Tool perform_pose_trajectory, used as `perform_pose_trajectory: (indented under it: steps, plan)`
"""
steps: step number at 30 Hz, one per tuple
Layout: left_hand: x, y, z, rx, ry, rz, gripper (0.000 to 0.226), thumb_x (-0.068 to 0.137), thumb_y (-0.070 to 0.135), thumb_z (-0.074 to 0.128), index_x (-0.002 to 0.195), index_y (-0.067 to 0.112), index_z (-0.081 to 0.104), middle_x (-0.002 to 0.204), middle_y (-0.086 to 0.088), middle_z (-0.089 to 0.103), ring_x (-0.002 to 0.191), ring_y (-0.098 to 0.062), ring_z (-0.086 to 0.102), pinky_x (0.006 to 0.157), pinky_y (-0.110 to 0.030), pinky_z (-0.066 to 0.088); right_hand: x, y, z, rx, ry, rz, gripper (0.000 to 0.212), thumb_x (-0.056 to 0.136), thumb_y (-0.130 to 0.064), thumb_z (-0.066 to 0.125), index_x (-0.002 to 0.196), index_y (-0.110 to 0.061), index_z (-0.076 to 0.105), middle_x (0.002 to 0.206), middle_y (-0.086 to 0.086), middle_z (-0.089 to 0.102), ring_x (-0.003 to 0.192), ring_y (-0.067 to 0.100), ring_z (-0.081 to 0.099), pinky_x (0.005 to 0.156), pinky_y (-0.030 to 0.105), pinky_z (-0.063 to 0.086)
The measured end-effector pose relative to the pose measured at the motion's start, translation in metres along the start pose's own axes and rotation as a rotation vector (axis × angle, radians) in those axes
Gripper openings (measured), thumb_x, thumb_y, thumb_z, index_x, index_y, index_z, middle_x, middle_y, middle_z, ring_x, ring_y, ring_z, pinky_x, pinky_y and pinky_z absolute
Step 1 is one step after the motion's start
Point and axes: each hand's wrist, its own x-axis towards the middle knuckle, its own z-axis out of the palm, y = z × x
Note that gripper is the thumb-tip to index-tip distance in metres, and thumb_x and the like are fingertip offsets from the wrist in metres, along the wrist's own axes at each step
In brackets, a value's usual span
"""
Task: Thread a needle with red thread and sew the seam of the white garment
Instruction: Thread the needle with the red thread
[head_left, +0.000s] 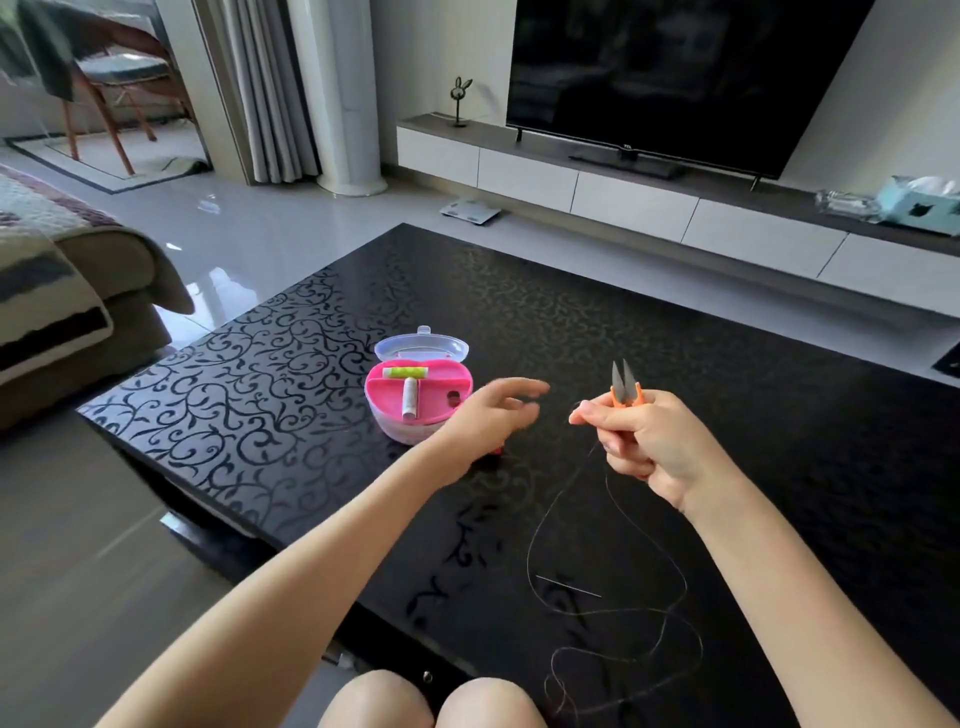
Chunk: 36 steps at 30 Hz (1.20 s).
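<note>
My right hand (644, 441) grips small orange thread snips (626, 387), blades pointing up, and pinches one end of a long thin thread (535, 535) between thumb and forefinger. The thread hangs down and lies in loose loops on the black table (727, 364). A silver needle (569, 586) lies flat on the table inside those loops. My left hand (493, 410) hovers with fingers spread and relaxed, holding nothing, just right of the pink heart-shaped sewing box (415, 400). A small red object, mostly hidden, shows under my left wrist. No white garment is in view.
The sewing box has its clear lid (423, 345) open and holds a green spool and a white spool. My knees (431, 701) are at the table's near edge. A sofa (67, 291) stands left, a TV unit (623, 192) beyond.
</note>
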Motion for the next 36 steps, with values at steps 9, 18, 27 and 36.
perform_pose_trajectory:
  steps: [9, 18, 27, 36]
  plan:
    - [-0.031, -0.002, 0.005, -0.211, -0.095, 0.015, 0.024, 0.096, 0.029, 0.056, 0.077, 0.022, 0.068, 0.067, 0.006, 0.052, 0.069, -0.008, 0.045, 0.076, -0.030, 0.033, 0.004, -0.003, -0.001, 0.046, -0.074, 0.020, 0.015, 0.090, -0.005, 0.059, 0.080, 0.005, 0.066, 0.044, 0.002, 0.041, 0.034, 0.006, 0.027, 0.037, 0.020, 0.016]
    - [-0.056, -0.010, -0.032, -0.132, -0.047, -0.186, 0.025, 0.094, 0.020, 0.059, 0.072, 0.016, 0.069, 0.056, 0.012, 0.054, 0.057, 0.001, 0.050, 0.064, -0.010, 0.042, 0.056, 0.063, 0.003, -0.329, 0.062, 0.145, 0.021, 0.091, -0.019, 0.061, 0.094, 0.002, 0.065, 0.077, 0.010, 0.067, 0.044, 0.008, 0.033, 0.037, 0.018, 0.023]
    - [-0.076, -0.001, -0.053, 0.036, -0.071, -0.222, 0.022, 0.093, 0.023, 0.061, 0.074, 0.020, 0.071, 0.076, -0.004, 0.060, 0.074, -0.010, 0.052, 0.080, -0.024, 0.044, 0.090, 0.100, 0.034, -1.234, 0.156, -0.183, 0.047, 0.092, -0.022, 0.058, 0.137, -0.015, 0.049, 0.135, 0.010, 0.050, 0.127, 0.029, 0.042, 0.105, 0.034, 0.032]
    - [-0.093, 0.016, -0.032, 0.203, -0.138, -0.137, 0.027, 0.090, 0.024, 0.065, 0.066, 0.012, 0.068, 0.057, 0.010, 0.056, 0.055, 0.001, 0.048, 0.059, -0.009, 0.039, -0.045, 0.051, 0.073, -0.393, -0.301, -0.325, 0.029, 0.094, -0.026, 0.058, 0.123, -0.021, 0.058, 0.098, -0.002, 0.071, 0.084, 0.006, 0.065, 0.071, 0.023, 0.051]
